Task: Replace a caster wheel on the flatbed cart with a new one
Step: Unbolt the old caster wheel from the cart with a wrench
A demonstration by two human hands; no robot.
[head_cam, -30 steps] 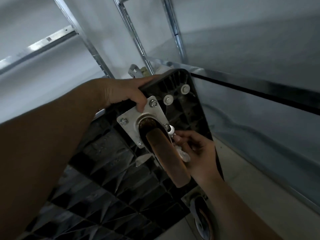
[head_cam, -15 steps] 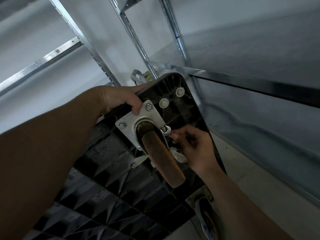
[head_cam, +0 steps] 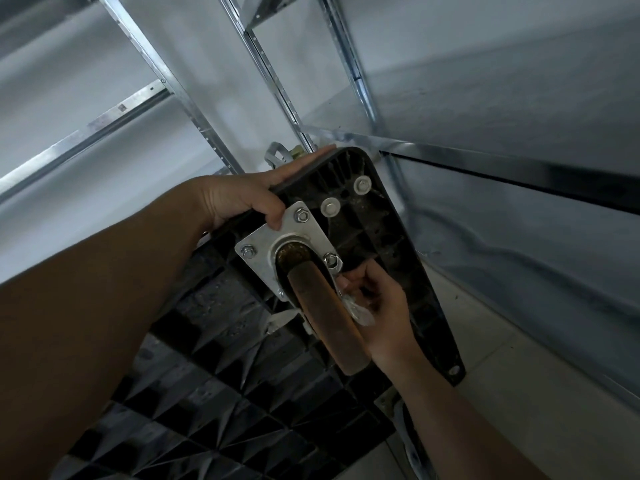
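Note:
The black flatbed cart stands on its side, its ribbed underside facing me. A caster with a brown wheel is fixed to it by a silver mounting plate with nuts at the corners. My left hand grips the cart's upper edge, thumb on the plate. My right hand has its fingertips just below the nut at the plate's right corner and holds a small clear plastic bag in its palm.
A second caster shows at the bottom, behind my right forearm. Metal shelf uprights and a shelf edge stand close behind the cart. Pale tiled floor lies to the right.
My right hand's fingertips have slid from the nut at the plate's right corner to just below it. The view has shifted slightly; the left hand keeps its grip.

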